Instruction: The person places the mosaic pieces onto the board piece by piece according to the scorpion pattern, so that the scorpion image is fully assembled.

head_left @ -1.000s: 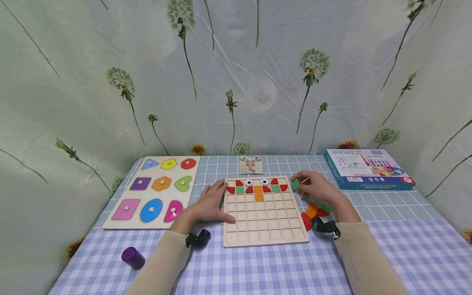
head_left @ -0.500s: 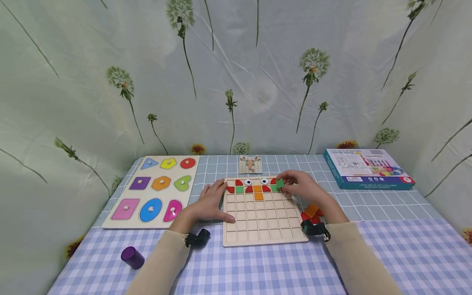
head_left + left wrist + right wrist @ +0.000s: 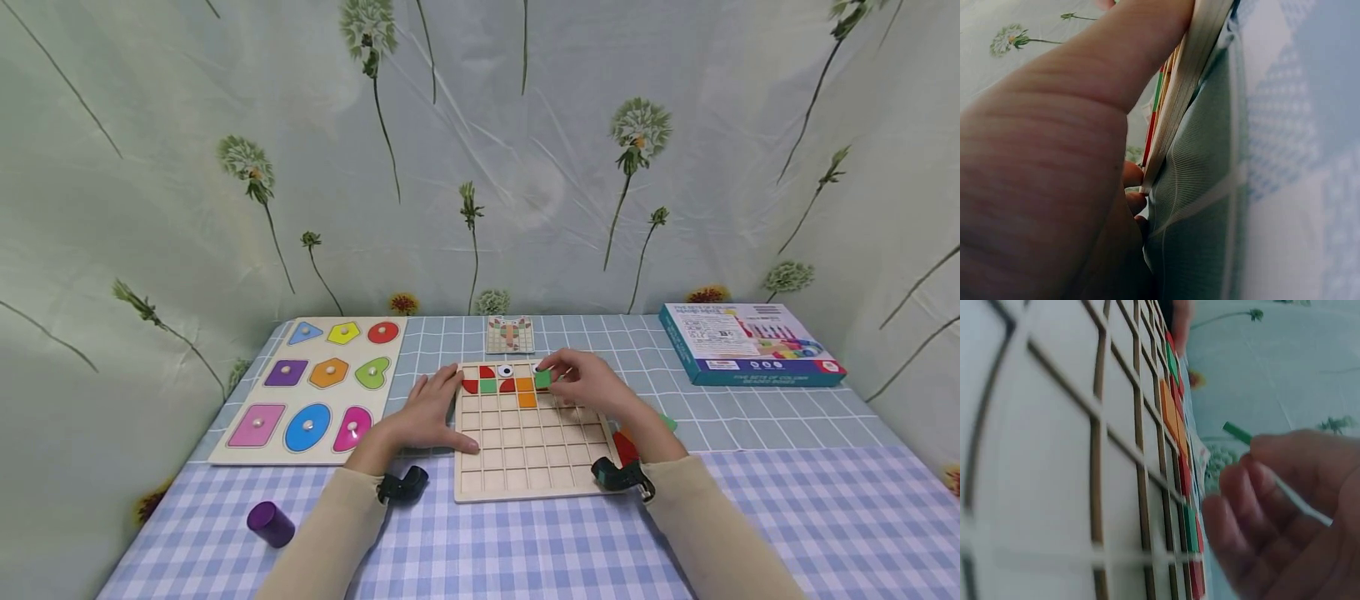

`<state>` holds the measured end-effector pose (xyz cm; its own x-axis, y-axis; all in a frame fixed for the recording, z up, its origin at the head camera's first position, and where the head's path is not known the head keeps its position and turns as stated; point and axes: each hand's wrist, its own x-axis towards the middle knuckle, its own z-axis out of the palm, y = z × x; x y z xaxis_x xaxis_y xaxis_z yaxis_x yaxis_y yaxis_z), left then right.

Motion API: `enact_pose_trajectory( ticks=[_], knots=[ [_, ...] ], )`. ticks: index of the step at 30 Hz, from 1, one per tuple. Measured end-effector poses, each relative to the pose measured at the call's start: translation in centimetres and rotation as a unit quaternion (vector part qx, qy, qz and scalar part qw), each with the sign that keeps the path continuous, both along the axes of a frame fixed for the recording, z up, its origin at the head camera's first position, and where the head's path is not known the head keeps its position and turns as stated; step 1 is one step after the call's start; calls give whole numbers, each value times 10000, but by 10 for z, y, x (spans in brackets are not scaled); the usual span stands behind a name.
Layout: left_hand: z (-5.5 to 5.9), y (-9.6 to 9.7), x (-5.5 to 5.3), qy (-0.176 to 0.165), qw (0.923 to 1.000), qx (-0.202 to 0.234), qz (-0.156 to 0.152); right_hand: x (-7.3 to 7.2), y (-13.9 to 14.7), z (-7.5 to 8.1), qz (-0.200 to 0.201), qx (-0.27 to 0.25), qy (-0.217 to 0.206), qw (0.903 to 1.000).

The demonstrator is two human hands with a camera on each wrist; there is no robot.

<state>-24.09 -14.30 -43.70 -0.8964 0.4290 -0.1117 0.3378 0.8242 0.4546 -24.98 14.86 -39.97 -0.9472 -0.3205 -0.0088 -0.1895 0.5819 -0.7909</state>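
A wooden grid board [image 3: 525, 457] lies on the cloth, its upper rows partly filled with red, green and orange tiles and round eye tiles. My right hand [image 3: 588, 385] pinches a green square tile [image 3: 542, 380] between thumb and fingertips, over the upper rows just right of the orange tiles [image 3: 527, 392]. In the right wrist view this green tile [image 3: 1238, 432] is tilted and raised off the grid. My left hand [image 3: 426, 417] rests at the board's left edge, fingers spread and thumb lying on top. The right hand hides tiles at the board's upper right.
Behind the board lies a small pattern card [image 3: 510, 335]. Loose red tiles [image 3: 626, 448] and a green one lie right of it, partly under my right forearm. A shape-knob puzzle [image 3: 307, 392] and purple cylinder [image 3: 271, 524] are left; a box [image 3: 750, 344] is back right.
My right hand has carried the green tile leftward from beside the board, across its upper right corner, to near the orange tiles. My left hand has stayed in place.
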Motion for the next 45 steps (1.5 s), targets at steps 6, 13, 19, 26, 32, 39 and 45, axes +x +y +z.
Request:
enact_pose_trajectory(
  ticks=[6, 13, 19, 26, 32, 39, 45],
  knots=[
    [1, 0, 0, 13, 10000, -23, -38, 4, -13, -5, 2, -85, -158, 9998],
    [1, 0, 0, 1, 10000, -8, -83, 8, -26, -11, 53, -5, -159, 9999],
    [3, 0, 1, -20, 10000, -3, -70, 11, -35, -15, -7, 58, -159, 9999],
    [3, 0, 1, -24, 10000, 26, -73, 13, -37, -17, -105, 91, -189, 9997],
    [2, 0, 0, -58, 9999, 33, -81, 12, -38, -19, -51, 187, -10, 9998],
    [3, -1, 1, -64, 9999, 47, -97, 10, -43, -21, -138, 380, 76, 9992],
    [4, -1, 3, -13, 9999, 64, -84, 10, -43, -22, -139, 274, 16, 9995]
  ],
)
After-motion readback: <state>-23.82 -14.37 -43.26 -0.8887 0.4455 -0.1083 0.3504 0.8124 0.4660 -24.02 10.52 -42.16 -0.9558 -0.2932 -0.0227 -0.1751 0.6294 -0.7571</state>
